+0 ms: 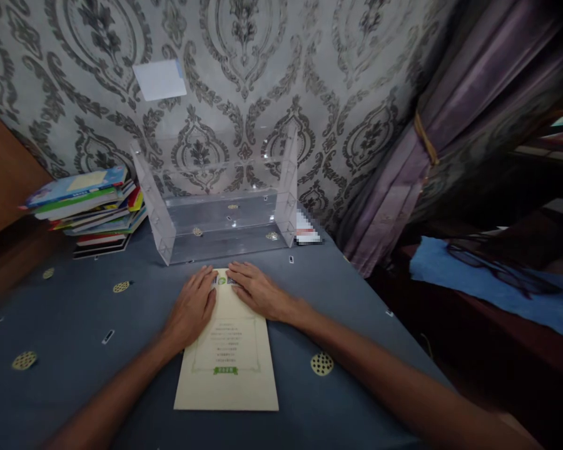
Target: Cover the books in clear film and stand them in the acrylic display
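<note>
Two bare hands lie flat on a cream rectangular booklet with a green printed border (228,350), which rests lengthwise on a blue-grey tablecloth dotted with round yellow motifs (75,350). The left hand (192,306) presses palm-down on the booklet's left edge near its far end. The right hand (258,290) covers the far right corner in the same way. Fingers of both hands are stretched out and close together, clasping nothing, and their tips nearly meet over the booklet's far edge.

Just beyond the fingertips stands a clear acrylic rack with two upright side panels (220,219), close to the booklet but apart from it. Left of the rack sits a slanting stack of colourful books (91,206), its top cover blue (the titles are too small to read). Behind everything runs grey damask-patterned wallpaper (309,75), with a small white sheet of paper (159,79) stuck on it above the rack. At the right hangs a purple curtain (450,125) gathered by a gold cord (425,139), and below it a crumpled blue cloth (478,281) lies on a dark surface, well apart from the table.
</note>
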The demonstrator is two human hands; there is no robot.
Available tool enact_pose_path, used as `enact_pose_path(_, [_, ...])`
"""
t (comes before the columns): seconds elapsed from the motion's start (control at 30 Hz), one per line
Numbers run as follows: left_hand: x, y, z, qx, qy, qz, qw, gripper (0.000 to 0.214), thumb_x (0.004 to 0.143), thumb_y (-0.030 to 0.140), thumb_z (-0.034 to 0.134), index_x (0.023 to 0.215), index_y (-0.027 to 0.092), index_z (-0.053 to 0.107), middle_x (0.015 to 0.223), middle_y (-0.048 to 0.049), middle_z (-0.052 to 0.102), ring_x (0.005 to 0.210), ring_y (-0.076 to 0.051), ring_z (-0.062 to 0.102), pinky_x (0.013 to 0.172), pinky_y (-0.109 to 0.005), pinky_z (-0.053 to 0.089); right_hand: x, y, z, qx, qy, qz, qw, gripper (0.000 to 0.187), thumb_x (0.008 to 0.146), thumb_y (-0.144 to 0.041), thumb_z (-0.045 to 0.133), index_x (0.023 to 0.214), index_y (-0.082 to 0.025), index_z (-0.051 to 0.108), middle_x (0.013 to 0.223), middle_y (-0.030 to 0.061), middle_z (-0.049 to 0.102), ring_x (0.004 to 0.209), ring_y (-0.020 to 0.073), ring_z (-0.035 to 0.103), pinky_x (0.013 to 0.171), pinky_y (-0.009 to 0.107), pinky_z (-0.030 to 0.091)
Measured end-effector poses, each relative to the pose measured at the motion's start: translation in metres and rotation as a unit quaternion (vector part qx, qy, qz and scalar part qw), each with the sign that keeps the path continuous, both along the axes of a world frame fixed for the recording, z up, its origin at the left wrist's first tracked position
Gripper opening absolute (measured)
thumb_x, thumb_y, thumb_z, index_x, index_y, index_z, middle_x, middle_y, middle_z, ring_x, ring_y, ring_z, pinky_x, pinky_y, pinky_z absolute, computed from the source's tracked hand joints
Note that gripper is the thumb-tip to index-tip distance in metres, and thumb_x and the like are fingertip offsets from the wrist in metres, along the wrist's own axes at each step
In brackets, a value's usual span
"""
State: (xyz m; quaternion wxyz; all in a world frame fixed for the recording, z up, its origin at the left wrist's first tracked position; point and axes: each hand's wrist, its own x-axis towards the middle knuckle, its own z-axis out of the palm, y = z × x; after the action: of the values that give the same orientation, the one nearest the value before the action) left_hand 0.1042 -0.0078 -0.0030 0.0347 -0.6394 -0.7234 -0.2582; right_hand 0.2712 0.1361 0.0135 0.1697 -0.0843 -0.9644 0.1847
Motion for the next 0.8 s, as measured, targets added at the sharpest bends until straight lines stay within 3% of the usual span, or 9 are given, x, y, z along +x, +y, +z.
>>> enact_pose_path(0.23, [-0.001, 0.002, 0.004, -0.03, -0.003, -0.02, 0.999, 0.046, 0.103, 0.032, 0.03, 0.139, 0.014, 0.053, 0.151, -0.014, 0.051, 0.144, -0.025, 0.042, 0.119, -0.049, 0.037, 0.022, 0.009, -0.006, -0.003, 0.029, -0.059, 0.998, 0.037, 0.1, -0.022, 0.044, 0.132, -0.011, 0.06, 0.138, 0.0173, 0.06, 0.127, 0.0246, 0.056, 0.109, 0.047, 0.046])
enact_pose_path(0.5, [-0.015, 0.039, 0.027, -0.094, 0.073, -0.207, 0.971, 0.045, 0.104, 0.028, 0.031, 0.143, 0.018, 0.05, 0.153, -0.0107, 0.049, 0.146, -0.021, 0.04, 0.118, -0.041, 0.038, 0.048, -0.006, 0.009, 0.087, 0.002, -0.138, 0.987, 0.021, 0.099, -0.018, 0.045, 0.098, -0.013, 0.066, 0.096, 0.0105, 0.067, 0.091, 0.0233, 0.057, 0.088, 0.038, 0.049])
enact_pose_path(0.63, [-0.012, 0.068, 0.041, -0.109, 0.175, -0.252, 0.945, 0.041, 0.101, 0.021, 0.033, 0.135, 0.016, 0.056, 0.142, -0.0144, 0.058, 0.137, -0.026, 0.05, 0.112, -0.044, 0.042, 0.055, -0.011, 0.013, 0.099, -0.026, -0.181, 0.978, 0.021, 0.101, -0.018, 0.044, 0.091, -0.016, 0.062, 0.09, 0.008, 0.066, 0.087, 0.0212, 0.058, 0.08, 0.032, 0.046])
enact_pose_path(0.8, [0.001, 0.088, 0.054, -0.124, 0.262, -0.24, 0.926, 0.031, 0.098, 0.015, 0.038, 0.118, 0.017, 0.062, 0.116, -0.0154, 0.067, 0.111, -0.027, 0.062, 0.093, -0.041, 0.05, 0.055, -0.017, 0.021, 0.082, -0.086, -0.21, 0.971, 0.018, 0.102, -0.02, 0.045, 0.095, -0.018, 0.061, 0.093, 0.0057, 0.069, 0.089, 0.0193, 0.065, 0.073, 0.029, 0.043])
